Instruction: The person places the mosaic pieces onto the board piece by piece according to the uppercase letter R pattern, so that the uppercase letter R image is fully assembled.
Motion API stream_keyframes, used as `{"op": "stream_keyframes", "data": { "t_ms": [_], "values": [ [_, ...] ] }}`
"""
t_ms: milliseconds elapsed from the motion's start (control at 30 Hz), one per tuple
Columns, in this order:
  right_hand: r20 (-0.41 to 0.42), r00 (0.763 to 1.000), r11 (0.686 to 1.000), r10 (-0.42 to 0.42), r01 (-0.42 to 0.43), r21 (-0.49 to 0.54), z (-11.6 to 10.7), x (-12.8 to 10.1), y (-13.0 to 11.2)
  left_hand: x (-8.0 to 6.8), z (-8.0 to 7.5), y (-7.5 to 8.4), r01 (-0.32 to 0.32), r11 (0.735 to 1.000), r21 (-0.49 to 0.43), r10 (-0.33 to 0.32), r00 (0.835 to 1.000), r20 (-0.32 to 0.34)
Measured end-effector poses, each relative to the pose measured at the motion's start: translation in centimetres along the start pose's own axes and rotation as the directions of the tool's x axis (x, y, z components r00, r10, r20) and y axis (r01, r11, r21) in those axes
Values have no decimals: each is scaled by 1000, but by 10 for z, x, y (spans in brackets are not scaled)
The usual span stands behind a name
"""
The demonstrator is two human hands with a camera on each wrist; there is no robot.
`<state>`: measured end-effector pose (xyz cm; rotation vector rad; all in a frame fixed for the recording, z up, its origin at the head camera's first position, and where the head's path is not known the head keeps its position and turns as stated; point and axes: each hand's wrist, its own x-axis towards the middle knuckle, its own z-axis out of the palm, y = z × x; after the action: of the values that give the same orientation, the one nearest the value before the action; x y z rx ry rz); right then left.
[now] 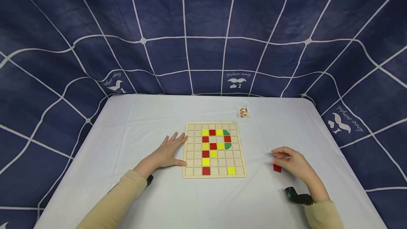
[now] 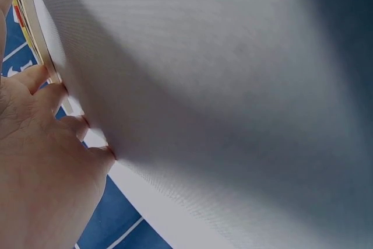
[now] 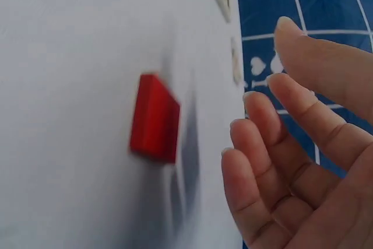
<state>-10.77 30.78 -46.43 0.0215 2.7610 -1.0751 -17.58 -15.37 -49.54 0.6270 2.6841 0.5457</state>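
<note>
Fingers, left hand [image 1: 166, 151]: straight and spread, flat on the worktop [image 1: 143, 123]; fingertips [image 1: 182, 138] touch the left edge of the wooden grid board [image 1: 214, 175]. Nothing held.
Fingers, right hand [image 1: 294, 162]: loosely curled, apart from each other, holding nothing. Right wrist view shows the fingers [image 3: 280, 161] relaxed with a gap to the red square tile [image 3: 154, 119].
Red square tile [image 1: 277, 168]: lies on the worktop just beside the right hand, on its board-facing side, well right of the board. Touch or not: head view cannot tell; wrist view shows it clear of the fingers.
Board: light wood, grid of square pockets, sits mid-worktop between the two hands. 
Board contents: yellow tiles [image 1: 205, 162] and red tiles [image 1: 206, 171] in a column left of centre plus a loop at top, two green curved pieces [image 1: 226, 132] closing the right side of the loop, one lone yellow tile [image 1: 231, 170] in the bottom row.
Left wrist view: palm [image 2: 41, 173] and fingers down on white cloth, board edge [image 2: 35, 33] seen side-on at the fingertips.
Pattern card [image 1: 243, 112]: small, coloured squares, flat on the worktop beyond the board's far right corner, apart from it.
Worktop cover: white cloth.
Backdrop [image 1: 203, 34]: dark blue fabric with white grid lines.
Sleeves [image 1: 114, 200]: beige, both arms.
Wrist cameras: dark unit [image 1: 297, 195] at right wrist, another partly visible at left.
</note>
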Motion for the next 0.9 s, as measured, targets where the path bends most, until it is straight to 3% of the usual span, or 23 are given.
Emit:
{"op": "stream_keyframes", "data": {
  "t_ms": [133, 333, 900],
  "values": [
    [33, 998, 998, 48, -47, -36, 0, -3, 11, 1, 0, -1, 2, 1000, 0, -2, 1000, 2],
    [21, 1000, 998, 12, -11, -57, 5, -6, 20, 1, 2, -2, -2, 1000, 2, 2, 1000, 1],
    [20, 999, 996, 33, -31, -80, 10, -3, 16, 0, 2, -2, -1, 1000, -9, 1, 1000, -4]
  ]
}}
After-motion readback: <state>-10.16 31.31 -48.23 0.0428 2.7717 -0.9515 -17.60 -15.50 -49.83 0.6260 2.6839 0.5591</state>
